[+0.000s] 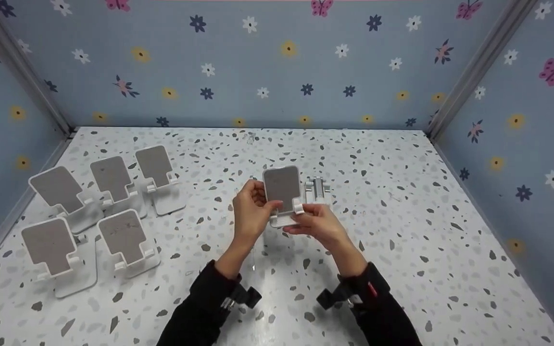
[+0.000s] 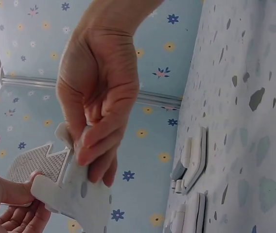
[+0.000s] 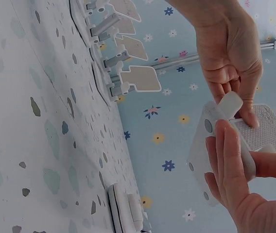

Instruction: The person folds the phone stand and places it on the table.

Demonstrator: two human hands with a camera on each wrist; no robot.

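Observation:
Both hands hold a white phone stand with a grey padded plate (image 1: 282, 185) up over the table. My left hand (image 1: 250, 211) grips the plate's left side, its thumb across the lower front. At the lower right, my right hand (image 1: 322, 226) pinches the stand's base, its fingers spread along the underside. In the right wrist view the base (image 3: 198, 155) shows small round grey feet, and the plate (image 3: 264, 126) is tilted away from it. Just beyond my right hand lies a folded phone stand (image 1: 319, 190), its lower part hidden behind the fingers.
Several unfolded phone stands (image 1: 113, 180) stand in two rows on the left of the speckled white table (image 1: 402, 250). Blue walls (image 1: 277, 62) with flowers and butterflies enclose the back and sides. Two folded pieces (image 2: 194, 160) lie on the table in the left wrist view.

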